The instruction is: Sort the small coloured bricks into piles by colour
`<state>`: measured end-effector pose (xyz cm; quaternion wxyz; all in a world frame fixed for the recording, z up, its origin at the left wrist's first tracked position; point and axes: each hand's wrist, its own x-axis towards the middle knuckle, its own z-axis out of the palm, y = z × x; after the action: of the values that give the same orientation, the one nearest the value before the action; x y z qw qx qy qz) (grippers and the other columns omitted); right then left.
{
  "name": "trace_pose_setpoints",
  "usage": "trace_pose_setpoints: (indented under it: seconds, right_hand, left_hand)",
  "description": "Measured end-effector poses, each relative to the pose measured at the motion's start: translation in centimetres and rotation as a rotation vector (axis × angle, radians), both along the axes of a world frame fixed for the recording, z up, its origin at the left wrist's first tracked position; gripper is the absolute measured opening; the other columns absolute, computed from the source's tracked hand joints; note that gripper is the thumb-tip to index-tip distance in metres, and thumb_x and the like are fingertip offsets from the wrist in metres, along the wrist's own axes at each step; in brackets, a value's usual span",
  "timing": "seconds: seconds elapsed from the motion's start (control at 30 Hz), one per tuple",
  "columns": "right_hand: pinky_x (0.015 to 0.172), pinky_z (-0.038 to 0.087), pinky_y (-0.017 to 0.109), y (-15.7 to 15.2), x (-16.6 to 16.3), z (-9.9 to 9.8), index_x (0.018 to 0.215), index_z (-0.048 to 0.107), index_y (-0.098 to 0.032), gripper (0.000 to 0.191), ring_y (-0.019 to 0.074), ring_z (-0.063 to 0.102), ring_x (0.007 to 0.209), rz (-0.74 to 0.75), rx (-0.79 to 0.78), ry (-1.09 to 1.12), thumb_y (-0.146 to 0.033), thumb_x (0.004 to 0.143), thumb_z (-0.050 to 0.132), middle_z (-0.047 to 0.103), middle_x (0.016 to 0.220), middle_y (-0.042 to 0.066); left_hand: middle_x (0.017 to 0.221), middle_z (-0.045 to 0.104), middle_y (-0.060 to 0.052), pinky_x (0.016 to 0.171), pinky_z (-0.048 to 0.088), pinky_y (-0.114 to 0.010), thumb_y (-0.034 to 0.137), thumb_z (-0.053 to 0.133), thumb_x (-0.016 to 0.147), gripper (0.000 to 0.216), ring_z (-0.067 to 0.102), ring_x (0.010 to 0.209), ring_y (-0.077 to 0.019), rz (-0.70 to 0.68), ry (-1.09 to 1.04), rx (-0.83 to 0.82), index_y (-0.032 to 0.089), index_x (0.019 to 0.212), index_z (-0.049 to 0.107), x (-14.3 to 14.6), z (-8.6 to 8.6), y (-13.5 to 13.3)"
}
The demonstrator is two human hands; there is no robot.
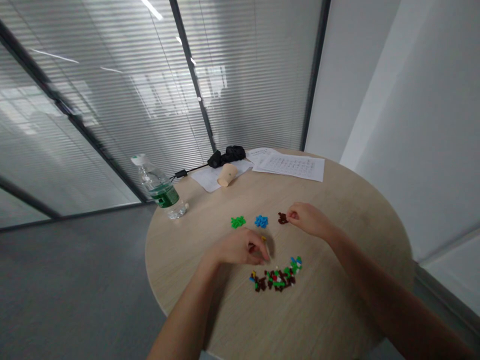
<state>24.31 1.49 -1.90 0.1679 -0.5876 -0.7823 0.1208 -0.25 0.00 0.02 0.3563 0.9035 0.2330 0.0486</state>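
My right hand (307, 219) is at the small heap of dark brown plastic pieces (282, 218), its fingertips pinched together at the heap's right edge. Whatever those fingers hold is too small to make out. Over the middle of the table is my left hand (243, 247), fingers curled and the tips close together; what is in them, if anything, cannot be seen. Just below it lies a mixed pile of brown, green, red and white pieces (277, 279). Small heaps of green pieces (238, 222) and blue pieces (261, 221) sit beyond it. Some yellow pieces (263, 239) show behind its fingers.
A clear water bottle (159, 190) with a green label stands at the left table edge. Toward the back are a beige cup (227, 175) on its side, a black bundled object (228, 156) with a cord, and printed papers (290, 165). The round table (360, 225) stands near a white wall.
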Motion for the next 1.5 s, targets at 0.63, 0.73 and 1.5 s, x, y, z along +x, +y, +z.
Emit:
trace_pose_setpoints:
  seconds: [0.63,0.73,1.5]
  right_hand:
    - [0.06,0.037,0.024,-0.1,0.0,0.3,0.072,0.066,-0.017,0.014,0.0151,0.058,0.067,-0.044,0.021,0.094,-0.027,0.079,0.058,0.068,0.073,0.006]
    - [0.059,0.037,0.024,0.0,-0.1,0.1,0.07,0.066,-0.017,0.015,0.0143,0.057,0.064,-0.023,0.038,0.17,-0.026,0.079,0.057,0.067,0.07,0.005]
    - [0.062,0.043,0.024,-1.0,-2.3,0.6,0.083,0.067,-0.017,0.019,0.0134,0.058,0.067,0.134,-0.119,0.584,-0.032,0.081,0.056,0.068,0.077,0.004]
  left_hand:
    - [0.06,0.063,0.004,0.05,0.034,-0.018,0.021,0.072,0.065,0.006,0.052,0.053,-0.007,0.01,0.175,0.053,0.022,0.07,0.072,1.3,0.3,-1.3]
    - [0.058,0.063,0.004,0.05,0.034,-0.018,0.017,0.071,0.065,0.006,0.052,0.052,-0.007,0.01,0.173,0.024,0.02,0.07,0.072,1.1,0.2,-1.2]
    - [0.066,0.052,-0.001,0.065,0.038,-0.024,0.028,0.054,0.087,0.018,0.049,0.068,-0.013,0.359,-0.385,0.47,0.017,0.09,0.068,1.0,0.0,0.1]
